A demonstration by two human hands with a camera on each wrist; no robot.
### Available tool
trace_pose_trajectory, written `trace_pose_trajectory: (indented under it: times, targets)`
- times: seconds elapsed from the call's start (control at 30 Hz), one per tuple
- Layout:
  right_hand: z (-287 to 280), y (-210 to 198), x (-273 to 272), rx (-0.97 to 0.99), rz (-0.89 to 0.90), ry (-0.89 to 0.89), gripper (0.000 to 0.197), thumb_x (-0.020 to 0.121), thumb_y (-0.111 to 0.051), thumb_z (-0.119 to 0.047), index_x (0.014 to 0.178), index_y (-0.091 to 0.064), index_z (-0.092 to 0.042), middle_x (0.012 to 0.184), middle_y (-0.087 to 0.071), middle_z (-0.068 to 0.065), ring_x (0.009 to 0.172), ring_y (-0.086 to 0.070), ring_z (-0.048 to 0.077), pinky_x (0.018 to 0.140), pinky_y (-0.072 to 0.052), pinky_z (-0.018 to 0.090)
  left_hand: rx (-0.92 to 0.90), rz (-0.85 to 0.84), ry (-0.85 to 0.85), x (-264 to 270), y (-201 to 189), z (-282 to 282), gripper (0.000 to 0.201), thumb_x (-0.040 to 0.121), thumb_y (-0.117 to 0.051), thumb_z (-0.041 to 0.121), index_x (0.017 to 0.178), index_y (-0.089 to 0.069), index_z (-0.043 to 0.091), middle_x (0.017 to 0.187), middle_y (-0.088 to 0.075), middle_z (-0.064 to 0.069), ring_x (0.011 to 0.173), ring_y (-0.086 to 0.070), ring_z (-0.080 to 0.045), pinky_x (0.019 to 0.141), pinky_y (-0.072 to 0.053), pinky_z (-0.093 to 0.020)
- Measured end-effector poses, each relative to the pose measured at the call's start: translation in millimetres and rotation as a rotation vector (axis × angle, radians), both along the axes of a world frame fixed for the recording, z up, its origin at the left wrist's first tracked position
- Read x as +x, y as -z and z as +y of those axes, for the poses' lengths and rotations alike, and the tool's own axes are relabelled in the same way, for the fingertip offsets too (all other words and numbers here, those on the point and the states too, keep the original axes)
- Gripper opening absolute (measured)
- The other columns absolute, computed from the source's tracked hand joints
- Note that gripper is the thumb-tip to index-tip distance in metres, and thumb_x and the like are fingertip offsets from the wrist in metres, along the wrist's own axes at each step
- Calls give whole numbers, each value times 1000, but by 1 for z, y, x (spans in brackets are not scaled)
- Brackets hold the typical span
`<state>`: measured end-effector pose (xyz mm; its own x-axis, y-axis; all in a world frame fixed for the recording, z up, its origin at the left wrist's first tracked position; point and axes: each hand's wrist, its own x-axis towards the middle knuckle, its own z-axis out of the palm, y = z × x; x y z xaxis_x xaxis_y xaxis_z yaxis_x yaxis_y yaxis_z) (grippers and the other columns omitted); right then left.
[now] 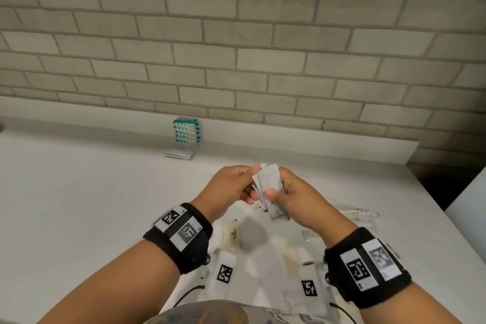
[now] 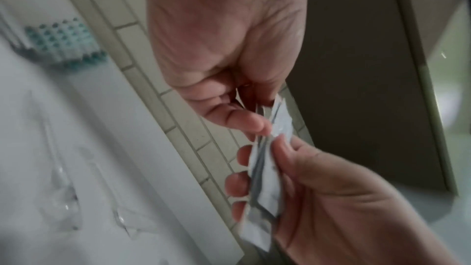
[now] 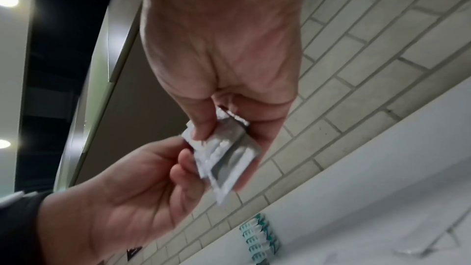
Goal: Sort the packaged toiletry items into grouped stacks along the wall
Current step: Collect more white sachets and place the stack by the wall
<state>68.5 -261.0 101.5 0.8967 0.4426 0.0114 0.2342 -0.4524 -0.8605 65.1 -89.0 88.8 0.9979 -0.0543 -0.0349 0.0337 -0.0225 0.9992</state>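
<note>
Nearest, loose clear-wrapped items (image 1: 294, 252) lie unsorted on the smooth white counter (image 1: 79, 192), likely the pile being drawn from. Above them, both hands meet over a small sheaf of flat silver-grey sachets (image 1: 268, 187): right hand (image 1: 297, 200) curled round it, thumb on top; left hand (image 1: 231, 187) pinching the upper edge, probably squaring the thin crinkly packets before setting them down. Farther back, a low white packet stack (image 1: 179, 153) and, behind it, a teal-and-white stack (image 1: 186, 130) sit against the matte tiled wall (image 1: 236, 34), grouped by kind.
</note>
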Motion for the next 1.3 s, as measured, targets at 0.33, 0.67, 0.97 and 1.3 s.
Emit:
trace_pose_trajectory:
  times: [0.33, 0.67, 0.97, 1.3]
  targets:
    - [20, 3, -3, 37, 43, 2, 52, 95, -57, -23, 137, -29, -37, 114, -61, -3, 92, -66, 18, 68, -53, 24, -238, 108, 159, -6, 4, -21, 38, 96, -53, 30, 123, -61, 3, 117, -66, -17, 104, -64, -29, 87, -53, -37]
    - [14, -9, -13, -349, -344, -100, 126, 58, -85, -50, 146, 5, -52, 142, -27, -12, 133, -29, 8, 105, -34, 28, -360, 185, -7, 1, -2, -8, 13, 94, -48, 4, 103, -57, 6, 65, -52, -7, 54, -51, -17, 52, -47, -28]
    - [34, -14, -5, -384, -571, -225, 120, 69, -80, -39, 145, 12, -50, 140, -25, -14, 130, -22, 1, 106, -32, 21, -326, 215, 209, -7, -9, 2, 19, 88, -45, -1, 99, -59, 7, 74, -59, -8, 65, -62, -17, 51, -51, -25]
    - [63, -8, 0, -309, -444, -191, 120, 65, -84, -37, 146, 3, -52, 142, -25, -19, 125, -37, 5, 98, -41, 22, -290, 164, 115, -6, -7, 27, 17, 90, -43, -2, 86, -57, 6, 68, -57, -6, 60, -60, -15, 53, -50, -25]
